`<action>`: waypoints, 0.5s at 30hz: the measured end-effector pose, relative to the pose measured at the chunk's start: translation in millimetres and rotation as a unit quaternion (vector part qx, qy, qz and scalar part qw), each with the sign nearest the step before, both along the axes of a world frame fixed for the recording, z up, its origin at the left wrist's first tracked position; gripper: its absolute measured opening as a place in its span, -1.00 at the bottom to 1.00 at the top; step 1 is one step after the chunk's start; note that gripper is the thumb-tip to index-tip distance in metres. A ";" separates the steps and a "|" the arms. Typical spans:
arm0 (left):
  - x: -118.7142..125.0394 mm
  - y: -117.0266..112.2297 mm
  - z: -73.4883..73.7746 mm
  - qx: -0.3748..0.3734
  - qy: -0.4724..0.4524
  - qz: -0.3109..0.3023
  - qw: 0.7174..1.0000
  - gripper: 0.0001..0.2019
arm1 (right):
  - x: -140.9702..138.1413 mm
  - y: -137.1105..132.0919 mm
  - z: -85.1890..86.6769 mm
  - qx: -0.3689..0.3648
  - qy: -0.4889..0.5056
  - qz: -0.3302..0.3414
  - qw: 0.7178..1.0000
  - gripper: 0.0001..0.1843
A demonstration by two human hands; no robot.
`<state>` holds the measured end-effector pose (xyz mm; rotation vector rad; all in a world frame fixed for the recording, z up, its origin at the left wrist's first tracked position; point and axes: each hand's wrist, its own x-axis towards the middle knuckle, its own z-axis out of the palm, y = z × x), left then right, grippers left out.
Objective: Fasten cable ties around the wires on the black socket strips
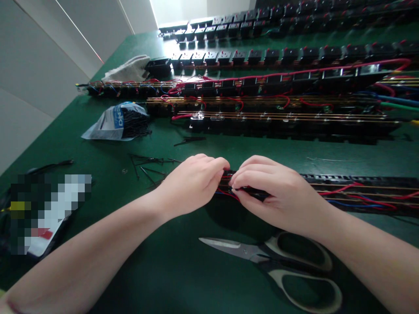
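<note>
A long black socket strip [353, 194] with copper bars and red and blue wires lies across the green table [98, 148] in front of me. My left hand [193, 183] and my right hand [278, 194] are both closed on its left end, fingertips pinched together over the wires. What exactly the fingertips pinch is hidden. Scissors [281, 261] with black and grey handles lie just below my right wrist.
Several more wired socket strips [281, 117] lie in rows across the back of the table. A plastic bag of black cable ties [121, 122] sits at the left, loose ties [147, 163] scattered near it. A white glove [127, 67] lies farther back. A blurred-out object [42, 213] rests at the near left.
</note>
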<state>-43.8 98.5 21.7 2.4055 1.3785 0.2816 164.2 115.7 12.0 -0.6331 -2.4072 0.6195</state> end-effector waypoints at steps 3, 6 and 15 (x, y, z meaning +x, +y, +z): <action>-1.4 0.5 0.8 -0.012 -0.005 -0.014 1.000 -0.68 | 0.4 -0.6 0.1 0.003 -0.004 -0.003 1.000 -0.80; -2.1 0.9 2.4 -0.035 -0.016 -0.001 0.999 -0.67 | 0.5 -0.3 0.7 0.003 -0.006 -0.004 1.000 -0.80; -4.4 2.7 5.0 -0.100 -0.099 0.026 0.990 -0.73 | -1.0 0.1 0.1 0.018 0.000 0.007 1.000 -0.79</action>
